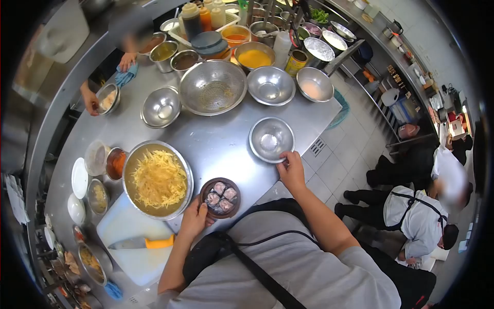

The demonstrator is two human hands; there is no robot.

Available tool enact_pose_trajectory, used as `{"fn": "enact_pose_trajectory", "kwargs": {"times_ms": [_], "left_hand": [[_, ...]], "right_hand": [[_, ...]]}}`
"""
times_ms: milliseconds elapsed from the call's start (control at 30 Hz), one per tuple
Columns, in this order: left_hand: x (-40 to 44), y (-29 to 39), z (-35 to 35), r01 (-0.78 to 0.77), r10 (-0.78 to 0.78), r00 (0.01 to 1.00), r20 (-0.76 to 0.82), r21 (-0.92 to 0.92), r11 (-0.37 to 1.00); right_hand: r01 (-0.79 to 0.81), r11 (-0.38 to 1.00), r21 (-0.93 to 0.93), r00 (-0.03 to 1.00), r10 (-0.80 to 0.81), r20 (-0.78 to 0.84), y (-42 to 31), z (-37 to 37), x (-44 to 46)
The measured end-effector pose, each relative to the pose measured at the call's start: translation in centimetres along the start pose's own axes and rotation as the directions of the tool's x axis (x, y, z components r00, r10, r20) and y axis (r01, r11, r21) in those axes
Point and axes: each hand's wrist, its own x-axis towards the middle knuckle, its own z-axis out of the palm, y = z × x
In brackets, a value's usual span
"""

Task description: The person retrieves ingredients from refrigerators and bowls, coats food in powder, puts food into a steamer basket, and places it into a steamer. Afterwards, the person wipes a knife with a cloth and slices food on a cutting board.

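My left hand (pixel 195 218) grips the left edge of a small round brown dish (pixel 229 212) near the table's front edge. Several pale pinkish pieces (pixel 219 187) lie in it. My right hand (pixel 292 168) pinches the lower right rim of an empty steel bowl (pixel 271 139). Just left of the brown dish stands a large steel bowl (pixel 188 198) with yellow shreds (pixel 158 178) in it.
A knife with a yellow handle (pixel 159 242) lies on a white cutting board (pixel 123 219). A large perforated bowl (pixel 212 87) and other bowls stand farther back. At upper left a co-worker's hand (pixel 91 102) holds a small bowl (pixel 114 100). Other people stand at right.
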Motion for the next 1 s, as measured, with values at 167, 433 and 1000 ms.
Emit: {"fn": "enact_pose_trajectory", "kwargs": {"times_ms": [167,433,1000], "left_hand": [[2.3,6.5,3.6,-0.037,0.079,0.995,-0.059,0.523,0.851],[2.9,24.1,16.7,-0.011,0.161,0.973,-0.165,0.663,0.749],[26.4,42.8,57.2,-0.243,0.249,0.965,0.080,0.624,0.743]], "right_hand": [[-0.122,0.953,0.276,0.991,0.132,-0.020,2.4,-4.5,2.0],[-0.203,0.954,-0.221,0.975,0.218,0.044,25.6,-21.4,-7.3],[-0.830,0.483,-0.281,0.493,0.869,0.038,65.3,-45.3,-13.7]]}}
